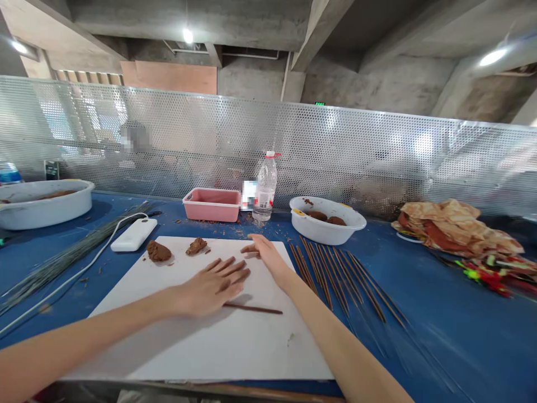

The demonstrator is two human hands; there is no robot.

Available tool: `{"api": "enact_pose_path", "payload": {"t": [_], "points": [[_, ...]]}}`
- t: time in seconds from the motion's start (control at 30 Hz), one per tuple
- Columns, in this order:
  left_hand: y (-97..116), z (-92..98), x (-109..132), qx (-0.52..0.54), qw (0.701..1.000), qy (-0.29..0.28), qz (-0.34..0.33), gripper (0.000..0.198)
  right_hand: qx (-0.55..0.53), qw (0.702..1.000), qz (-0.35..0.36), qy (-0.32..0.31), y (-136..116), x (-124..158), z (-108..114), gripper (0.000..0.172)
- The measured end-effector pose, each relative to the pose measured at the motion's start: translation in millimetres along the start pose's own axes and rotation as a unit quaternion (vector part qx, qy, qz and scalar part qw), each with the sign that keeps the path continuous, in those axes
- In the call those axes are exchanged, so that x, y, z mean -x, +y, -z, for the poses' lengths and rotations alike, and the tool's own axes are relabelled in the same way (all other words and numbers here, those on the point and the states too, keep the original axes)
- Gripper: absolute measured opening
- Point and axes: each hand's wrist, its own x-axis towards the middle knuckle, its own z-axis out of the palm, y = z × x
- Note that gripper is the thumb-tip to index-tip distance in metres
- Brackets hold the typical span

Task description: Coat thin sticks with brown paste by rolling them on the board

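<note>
My left hand (216, 285) is over the middle of the white board (201, 347), palm down with fingers spread, and holds nothing. Just to its right a thin brown stick (255, 308) lies on the board, its left end beside or under the hand. Near the board's back right edge is my right hand (262, 249), its fingers apart and pointing left, nothing seen in them. Two lumps of brown clay, a rounder one (159, 251) and a smaller one (196, 246), rest at the board's back left.
Brown-coated sticks (335, 274) lie right of the board. Behind stand a pink basket (212, 205), a water bottle (265, 187) and a white basin (327, 224). At left are a white power bank (134, 234), thin wires (71, 246) and another basin (62, 204). Crumpled cloth (453, 229) sits right.
</note>
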Motion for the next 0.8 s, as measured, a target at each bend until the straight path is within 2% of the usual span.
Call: {"api": "enact_pose_path", "payload": {"t": [0.07,0.17,0.33,0.43,0.5,0.6,0.7,0.8], "points": [[-12,7.9,-14,0.002,0.999,-0.019,-0.029,0.057,-0.016,1.0,-0.011,0.003,1,-5,6,0.045],[-18,4.3,-19,-0.012,1.0,0.001,-0.017,0.053,-0.034,0.999,-0.024,0.001,4,-12,14,0.046],[6,-21.7,10,-0.047,0.997,0.049,0.044,0.059,-0.044,0.999,-0.024,-0.01,10,-17,17,0.047],[21,-26.9,29,-0.057,0.995,0.074,0.022,0.058,-0.046,0.999,-0.024,-0.009,13,-20,14,0.049],[23,-22.6,33,-0.049,0.997,0.064,0.01,0.058,-0.047,0.999,-0.026,-0.006,14,-21,13,0.05],[16,-7.1,19,-0.041,0.999,0.01,0.017,0.057,-0.05,0.998,-0.031,-0.009,13,-22,15,0.049],[9,9.6,-11,-0.062,0.997,-0.045,-0.006,0.05,-0.06,0.997,-0.036,-0.013,10,-21,20,0.049],[19,12.4,-41,-0.077,0.996,-0.036,-0.008,0.039,-0.074,0.996,-0.044,-0.005,7,-21,24,0.051]]}}
